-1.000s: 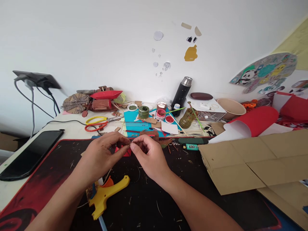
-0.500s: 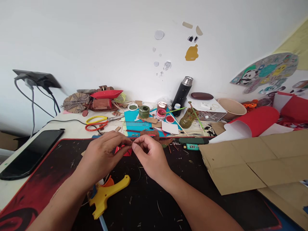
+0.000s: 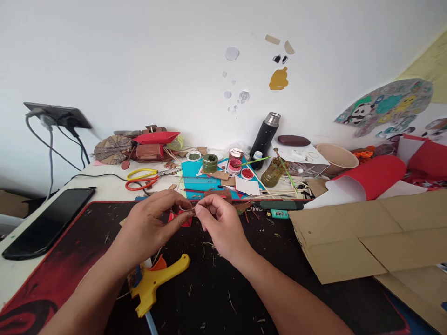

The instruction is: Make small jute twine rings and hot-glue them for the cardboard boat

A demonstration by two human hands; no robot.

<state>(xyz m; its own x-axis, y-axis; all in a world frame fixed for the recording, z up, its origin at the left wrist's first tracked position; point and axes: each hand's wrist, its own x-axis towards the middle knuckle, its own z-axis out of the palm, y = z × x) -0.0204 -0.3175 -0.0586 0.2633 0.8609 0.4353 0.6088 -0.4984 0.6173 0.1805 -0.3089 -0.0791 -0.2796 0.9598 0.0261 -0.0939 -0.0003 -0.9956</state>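
Left hand (image 3: pixel 148 221) and right hand (image 3: pixel 223 222) meet at the fingertips above the black desk mat (image 3: pixel 209 302), thumbs and forefingers pinched narrow on a tiny brown scrap (image 3: pixel 193 209) (too small and covered to name closer). Red paper piece (image 3: pixel 187 222) shows behind the left thumb. Yellow glue gun (image 3: pixel 150 289) lies near the left wrist; farther off, scissors (image 3: pixel 140 183) and green paint jar (image 3: pixel 210 164)

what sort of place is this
Probably a craft workspace at a desk: an open jar of green paint, scissors and flattened cardboard are in view.
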